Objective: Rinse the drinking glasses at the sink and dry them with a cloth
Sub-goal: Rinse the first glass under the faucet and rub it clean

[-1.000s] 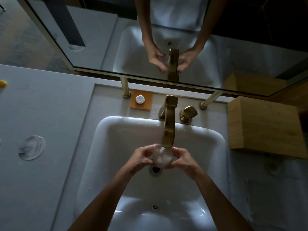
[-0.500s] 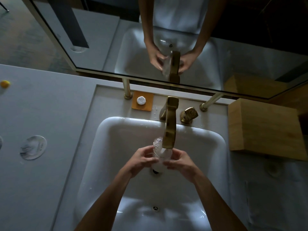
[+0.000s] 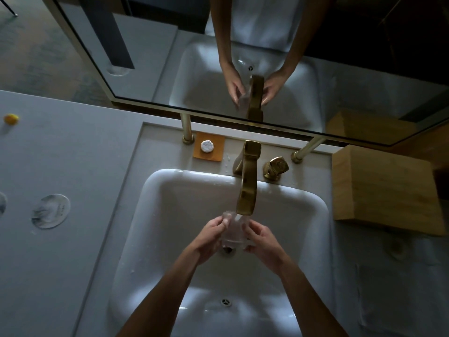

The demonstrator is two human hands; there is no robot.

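Clear drinking glass (image 3: 233,229) sits directly beneath the brass faucet (image 3: 247,188) spout, over the sink (image 3: 170,215) drain, so water runs in. Left hand (image 3: 211,235) and right hand (image 3: 263,239) clasp its opposite sides, steadying it for rinsing

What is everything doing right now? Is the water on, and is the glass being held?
Drinking glass: held over the basin, right under the spout, tilted.
Left hand: gripping the glass's left side.
Right hand: gripping the glass's right side.
Faucet: running, water falls onto the glass.
Sink: wet, drain open, not filled.
Soap: sitting on its orange dish.
Wooden box: closed, on the counter.
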